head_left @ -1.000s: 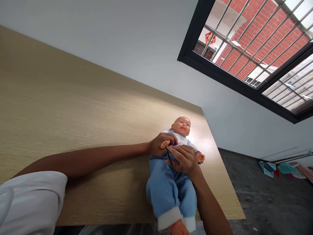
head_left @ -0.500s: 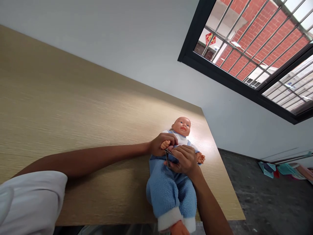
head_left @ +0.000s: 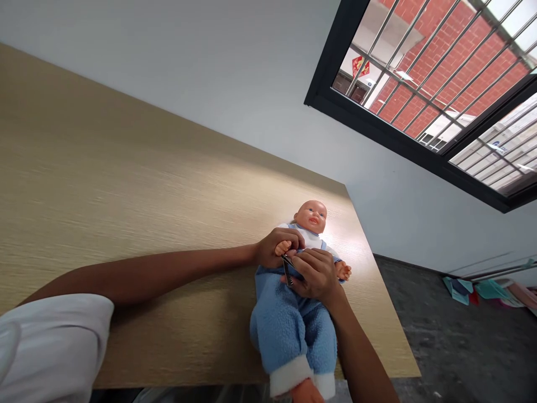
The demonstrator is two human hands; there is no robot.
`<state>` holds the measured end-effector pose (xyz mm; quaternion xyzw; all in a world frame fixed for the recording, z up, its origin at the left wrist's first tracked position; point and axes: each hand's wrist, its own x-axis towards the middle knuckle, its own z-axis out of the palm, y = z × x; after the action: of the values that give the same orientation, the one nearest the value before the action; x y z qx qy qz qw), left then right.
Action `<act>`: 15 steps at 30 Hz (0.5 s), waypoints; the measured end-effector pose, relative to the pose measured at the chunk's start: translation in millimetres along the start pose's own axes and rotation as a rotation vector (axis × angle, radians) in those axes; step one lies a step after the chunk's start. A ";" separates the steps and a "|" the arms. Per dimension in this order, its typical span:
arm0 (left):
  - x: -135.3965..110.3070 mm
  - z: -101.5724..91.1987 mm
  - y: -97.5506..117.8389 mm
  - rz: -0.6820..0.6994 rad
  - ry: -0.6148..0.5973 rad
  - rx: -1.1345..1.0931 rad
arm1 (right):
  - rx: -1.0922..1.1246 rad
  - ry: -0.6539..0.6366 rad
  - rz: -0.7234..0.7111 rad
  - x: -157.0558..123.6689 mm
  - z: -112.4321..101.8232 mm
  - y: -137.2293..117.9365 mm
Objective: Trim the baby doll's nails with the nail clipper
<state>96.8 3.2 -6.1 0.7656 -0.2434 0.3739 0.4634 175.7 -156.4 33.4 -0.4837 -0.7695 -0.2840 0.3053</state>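
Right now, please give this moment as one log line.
left hand: grips doll's hand | right hand: holds nail clippers near it | baby doll: on back on wooden table

Bright indoor light, soft shadows, wide-lens stretch

Daylight glows through the barred window [head_left: 419, 73] at far right, and pale glare lies on the wood-grain tabletop [head_left: 126, 184] beside the baby doll [head_left: 310, 218]. A soft shadow falls under the arm [head_left: 146, 274]. The dark floor [head_left: 453, 336] stays dim; the picture is fairly sharp, with edges stretched.
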 end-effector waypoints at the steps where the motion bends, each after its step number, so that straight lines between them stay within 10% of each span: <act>1: 0.0 0.0 0.1 -0.003 -0.002 -0.001 | -0.001 0.002 -0.001 0.2 0.0 -0.1; 15: -1.2 0.7 -2.0 0.021 0.008 -0.007 | 0.033 0.079 0.034 2.4 1.1 -1.8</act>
<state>97.8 3.5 -8.3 0.7598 -0.2508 0.3811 0.4632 173.0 -154.9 34.2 -0.4798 -0.7532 -0.2850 0.3484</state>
